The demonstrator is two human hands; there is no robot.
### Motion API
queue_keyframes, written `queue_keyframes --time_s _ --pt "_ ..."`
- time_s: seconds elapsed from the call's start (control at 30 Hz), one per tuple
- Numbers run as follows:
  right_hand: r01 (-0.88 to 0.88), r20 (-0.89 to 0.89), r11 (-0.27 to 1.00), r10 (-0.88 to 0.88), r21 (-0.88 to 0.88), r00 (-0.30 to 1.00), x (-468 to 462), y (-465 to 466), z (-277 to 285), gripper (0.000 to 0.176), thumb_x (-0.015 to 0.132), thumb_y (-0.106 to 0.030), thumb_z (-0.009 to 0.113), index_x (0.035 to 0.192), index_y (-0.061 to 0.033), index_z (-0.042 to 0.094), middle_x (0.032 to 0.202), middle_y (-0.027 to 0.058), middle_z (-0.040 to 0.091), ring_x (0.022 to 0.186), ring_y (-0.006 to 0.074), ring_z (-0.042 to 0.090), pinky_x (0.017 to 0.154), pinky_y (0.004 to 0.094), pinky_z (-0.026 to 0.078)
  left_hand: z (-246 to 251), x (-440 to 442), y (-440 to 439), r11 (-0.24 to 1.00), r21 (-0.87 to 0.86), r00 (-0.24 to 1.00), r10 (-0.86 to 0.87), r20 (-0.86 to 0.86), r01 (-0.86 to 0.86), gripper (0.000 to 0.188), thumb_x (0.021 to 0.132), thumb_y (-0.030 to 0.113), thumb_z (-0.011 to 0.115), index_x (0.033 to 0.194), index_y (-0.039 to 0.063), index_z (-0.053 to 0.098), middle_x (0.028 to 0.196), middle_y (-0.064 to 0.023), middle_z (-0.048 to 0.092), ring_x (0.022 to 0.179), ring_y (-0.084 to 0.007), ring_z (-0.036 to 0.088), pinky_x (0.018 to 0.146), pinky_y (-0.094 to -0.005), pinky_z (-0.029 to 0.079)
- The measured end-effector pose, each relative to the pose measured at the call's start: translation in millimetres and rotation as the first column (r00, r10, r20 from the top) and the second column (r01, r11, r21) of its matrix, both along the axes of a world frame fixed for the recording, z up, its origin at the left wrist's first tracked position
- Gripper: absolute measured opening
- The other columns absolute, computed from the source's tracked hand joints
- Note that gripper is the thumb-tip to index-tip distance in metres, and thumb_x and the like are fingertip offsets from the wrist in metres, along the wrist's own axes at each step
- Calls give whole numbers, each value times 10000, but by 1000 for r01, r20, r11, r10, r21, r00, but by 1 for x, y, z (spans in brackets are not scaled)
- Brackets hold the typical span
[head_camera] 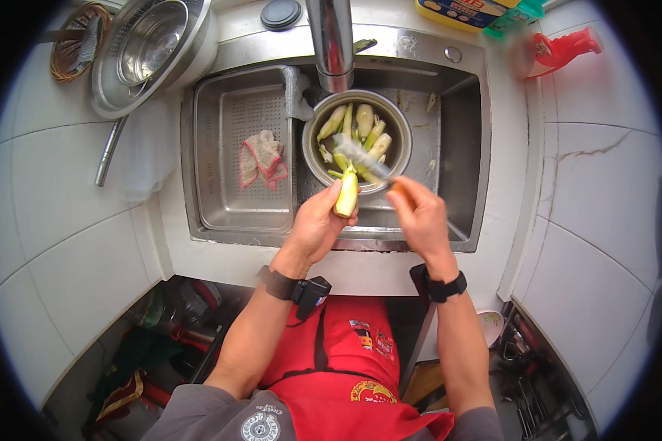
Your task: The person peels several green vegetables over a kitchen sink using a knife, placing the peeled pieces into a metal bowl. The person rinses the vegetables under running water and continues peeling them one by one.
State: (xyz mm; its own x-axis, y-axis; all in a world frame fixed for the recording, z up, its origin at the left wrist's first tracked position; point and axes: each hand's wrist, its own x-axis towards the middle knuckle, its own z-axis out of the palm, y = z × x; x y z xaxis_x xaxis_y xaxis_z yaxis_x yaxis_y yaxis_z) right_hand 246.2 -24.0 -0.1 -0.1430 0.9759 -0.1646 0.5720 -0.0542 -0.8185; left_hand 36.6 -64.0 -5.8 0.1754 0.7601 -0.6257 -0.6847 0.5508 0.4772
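Observation:
In my left hand is a pale yellow-green vegetable shoot, which looks like water bamboo. Its leafy tip points away from me, over the near rim of a round metal pot. My right hand grips a knife by an orange-brown handle. Motion blurs the blade, which slants across the pot near the shoot's tip; whether it touches the shoot I cannot tell. Several similar shoots lie inside the pot, partly hidden by the blade. The pot stands in the right basin of a steel sink.
A chrome faucet hangs just beyond the pot. The left basin holds a perforated tray with a pink-edged cloth. A grey cloth drapes over the divider. Metal bowls and a colander stand left; a red packet lies right.

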Motion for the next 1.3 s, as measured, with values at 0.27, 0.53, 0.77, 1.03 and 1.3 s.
queue_keyframes --time_s 0.27,0.53,0.77,1.03,1.3 --pt "267 -190 895 -349 -357 918 43 15 -25 345 988 -232 683 1217 26 671 829 26 676 641 55 562 547 217 438 -44 -3 13 959 -228 743 -276 -610 168 437 1057 395 532 1219 -1 624 962 -43 640 827 -122 583 716 -276 480" --pt "310 -234 853 -432 -419 871 55 28 -11 318 993 -216 677 1223 2 664 834 16 681 591 37 524 513 194 410 -68 13 84 874 -295 -188 -239 -953 385 453 941 308 634 1245 -27 643 1052 -276 697 1046 -457 650 930 -501 513" --pt "318 -247 807 -484 -498 840 73 22 -6 346 992 -191 672 1240 49 645 926 47 696 768 81 627 597 224 485 -122 35 140 869 -225 6 -254 -967 442 312 925 235 664 1068 -43 650 1075 -299 682 1034 -480 637 914 -523 508" --pt "317 -216 781 -492 -538 843 78 12 -3 325 995 -187 671 1231 35 656 975 45 702 833 101 660 598 235 494 -170 54 151 960 -215 140 -242 -960 179 552 915 375 679 1271 -35 579 1156 -315 676 1107 -491 633 986 -512 487" --pt "306 -283 809 -488 -503 826 63 32 -7 359 991 -200 681 1243 52 646 968 57 704 816 99 650 603 238 500 -69 38 107 990 -122 881 -116 -459 67 514 842 90 737 1280 -35 498 1046 -107 650 800 -174 643 688 -295 512"
